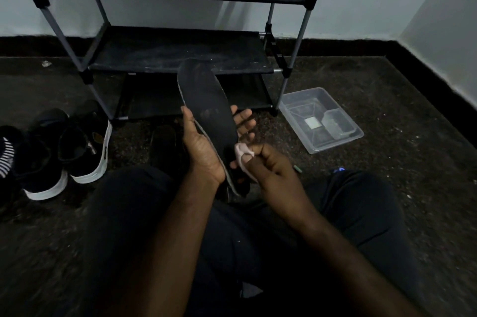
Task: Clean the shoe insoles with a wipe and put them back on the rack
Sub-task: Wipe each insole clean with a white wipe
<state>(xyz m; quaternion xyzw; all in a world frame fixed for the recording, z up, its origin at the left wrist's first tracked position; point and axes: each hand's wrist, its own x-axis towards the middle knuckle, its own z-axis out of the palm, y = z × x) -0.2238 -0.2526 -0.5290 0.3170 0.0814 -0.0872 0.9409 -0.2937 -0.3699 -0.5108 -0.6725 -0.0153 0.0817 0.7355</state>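
Observation:
A black insole (206,100) with a pale edge stands tilted in front of me, toe end up and away. My left hand (204,151) grips it from below, thumb along its left edge and fingertips showing past its right edge. My right hand (273,164) pinches a small crumpled pale wipe (241,151) against the insole's lower right edge, near the heel. The shoe rack (180,51) with black fabric shelves and grey poles stands just behind the insole. A second dark insole (164,141) seems to lie on the floor below the rack.
A pair of black shoes with white soles (64,151) sits on the floor at the left, a striped item (6,156) beside them. A clear plastic tub (320,120) lies right of the rack. My dark-trousered legs fill the foreground. Walls meet at the right corner.

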